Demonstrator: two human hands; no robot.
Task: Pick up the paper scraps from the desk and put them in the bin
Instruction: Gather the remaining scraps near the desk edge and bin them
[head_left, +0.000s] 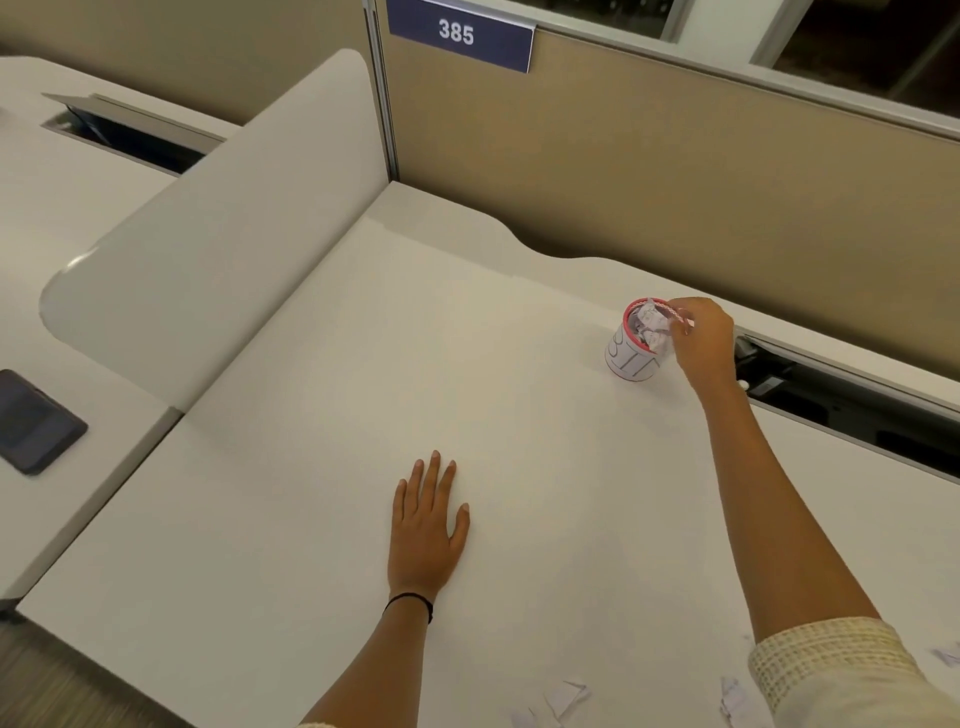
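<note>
the left hand (427, 525) lies flat on the white worktop (311, 493), palm down, fingers spread and holding nothing; a thin black band (410, 603) circles its wrist. the right hand (701, 338) reaches far out to the small bin (631, 358), a white cup-like container with a pink rim and dark lettering on its side, standing near the back edge of the worktop. the fingertips are bunched together just over the right part of the rim, right against the crumpled paper scraps (647, 325) that fill the bin to the top; whether they are pinching a scrap or merely touching the pile cannot be told. a cream textured sleeve (831, 670) covers the upper right arm.

more paper scraps lie on the near edge of the worktop: a folded white piece (566, 699) close to the bottom centre, another (732, 704) just beside the sleeve, and one (948, 654) at the far right edge. these are well apart from the bin.

a rounded white divider panel (234, 234) stands along the left side of the worktop. beyond it, on the neighbouring desk, lies a dark phone (34, 421). a tan partition (649, 171) runs behind, bearing a blue sign (457, 34) reading 385.
</note>
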